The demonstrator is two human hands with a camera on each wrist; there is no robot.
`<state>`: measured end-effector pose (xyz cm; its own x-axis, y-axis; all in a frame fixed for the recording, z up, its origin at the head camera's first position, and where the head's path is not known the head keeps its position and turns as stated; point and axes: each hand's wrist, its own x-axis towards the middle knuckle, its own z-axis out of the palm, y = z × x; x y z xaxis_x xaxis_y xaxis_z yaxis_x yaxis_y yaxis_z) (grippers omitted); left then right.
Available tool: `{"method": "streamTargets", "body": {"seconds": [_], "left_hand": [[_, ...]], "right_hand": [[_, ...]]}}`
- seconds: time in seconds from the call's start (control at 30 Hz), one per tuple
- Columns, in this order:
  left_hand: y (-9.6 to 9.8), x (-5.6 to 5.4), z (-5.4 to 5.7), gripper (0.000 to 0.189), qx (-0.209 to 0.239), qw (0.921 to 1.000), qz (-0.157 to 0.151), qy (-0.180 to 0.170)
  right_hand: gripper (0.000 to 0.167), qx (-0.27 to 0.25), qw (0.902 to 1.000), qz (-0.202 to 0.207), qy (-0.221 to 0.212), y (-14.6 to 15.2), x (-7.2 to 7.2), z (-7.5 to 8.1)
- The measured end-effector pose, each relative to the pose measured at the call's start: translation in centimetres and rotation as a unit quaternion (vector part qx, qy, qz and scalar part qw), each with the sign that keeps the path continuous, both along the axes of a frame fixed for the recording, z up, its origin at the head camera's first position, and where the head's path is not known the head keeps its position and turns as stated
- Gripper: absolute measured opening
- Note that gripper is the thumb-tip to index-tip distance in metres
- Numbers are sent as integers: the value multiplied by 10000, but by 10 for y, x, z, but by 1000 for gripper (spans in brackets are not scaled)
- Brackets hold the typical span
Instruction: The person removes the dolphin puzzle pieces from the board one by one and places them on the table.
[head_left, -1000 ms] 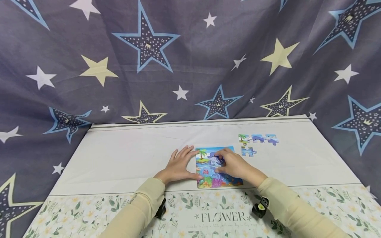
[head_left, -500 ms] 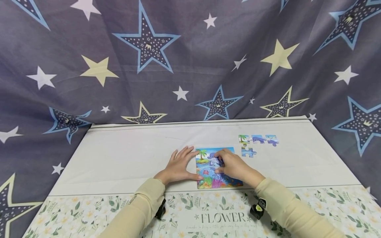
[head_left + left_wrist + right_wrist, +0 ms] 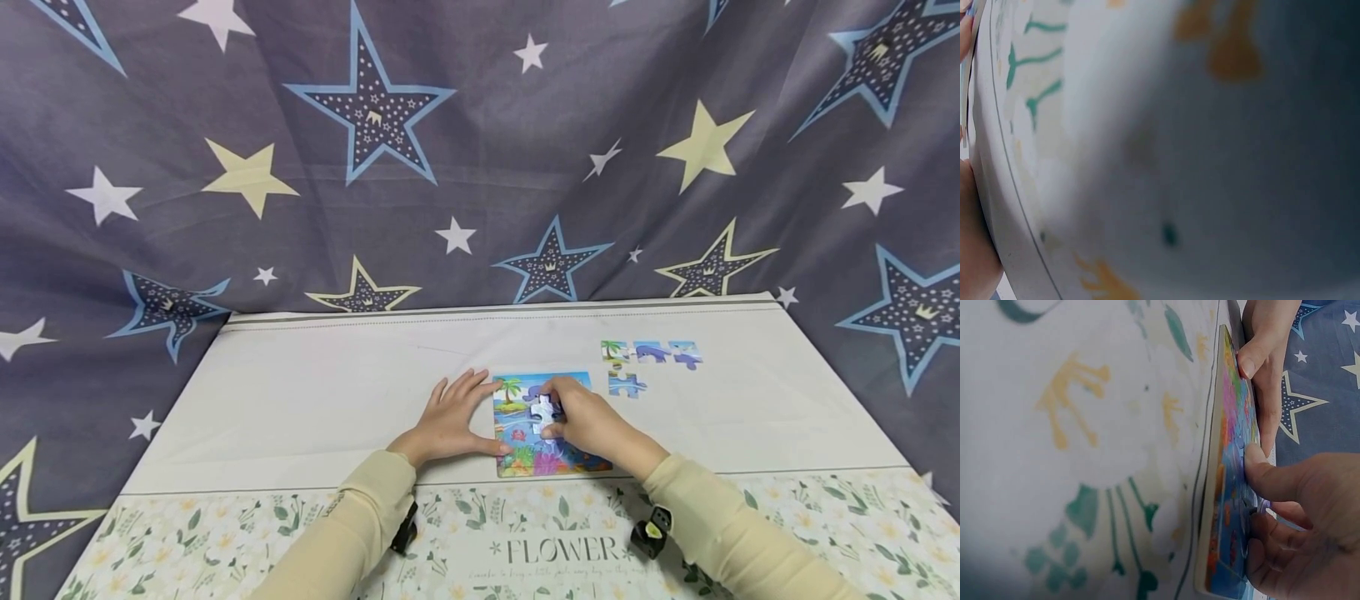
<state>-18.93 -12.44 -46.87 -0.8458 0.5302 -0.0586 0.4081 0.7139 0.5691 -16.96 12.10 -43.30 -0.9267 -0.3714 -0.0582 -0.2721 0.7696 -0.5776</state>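
Note:
A jigsaw puzzle (image 3: 528, 463) with a palm tree, a dolphin and sea plants lies flat at the middle of the table. Over its centre, my right hand (image 3: 596, 419) pinches a puzzle piece (image 3: 543, 413) between thumb and fingers; the piece is tilted and looks pale. My left hand (image 3: 448, 419) is spread at the puzzle's left side, thumb and fingertips at its edge. In the right wrist view, the puzzle's thick board edge (image 3: 1209, 550) shows side-on, with the right thumb close to its face. The left wrist view shows mostly blurred tablecloth.
Several loose puzzle pieces (image 3: 649, 351) lie on the white cloth (image 3: 315, 400) right of and beyond the puzzle, one piece (image 3: 625, 384) in a nearer row. A flower-print band (image 3: 465, 508) runs along the front. A starry curtain (image 3: 480, 150) hangs behind the table.
The puzzle piece in my right hand has come up from the puzzle's middle and tilted, now showing a pale surface. The left hand stays in place.

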Motion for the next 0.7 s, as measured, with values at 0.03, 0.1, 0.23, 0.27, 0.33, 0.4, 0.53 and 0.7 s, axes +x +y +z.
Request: {"method": "streamTargets", "body": {"seconds": [0.03,0.1,0.23,0.27,0.33,0.4,0.53,0.7], "left_hand": [[0,0,0,103,-11,10000,10,-14],[1,0,-1,103,-64,10000,38,-40],[1,0,0,104,-122,9999,70,-72],[1,0,0,104,-123,9999,71,-71],[1,0,0,104,-117,9999,70,-88],[0,0,0,104,-98,9999,74,-99],[0,-1,0,104,-124,9998,72,-113],[0,0,1,102,-145,9999,41,-69]], "right_hand": [[47,-9,10000,-7,1,0,0,0],[47,-26,10000,-21,-16,0,0,0],[46,-48,9999,-25,-105,1,-1,0],[46,-58,9999,-12,-125,1,-1,0],[46,-97,9998,18,-169,2,-1,0],[47,-172,9996,90,-197,3,-2,0],[49,-354,9989,206,-244,5,-2,2],[45,-644,9969,317,-325,9,-4,1]]}}
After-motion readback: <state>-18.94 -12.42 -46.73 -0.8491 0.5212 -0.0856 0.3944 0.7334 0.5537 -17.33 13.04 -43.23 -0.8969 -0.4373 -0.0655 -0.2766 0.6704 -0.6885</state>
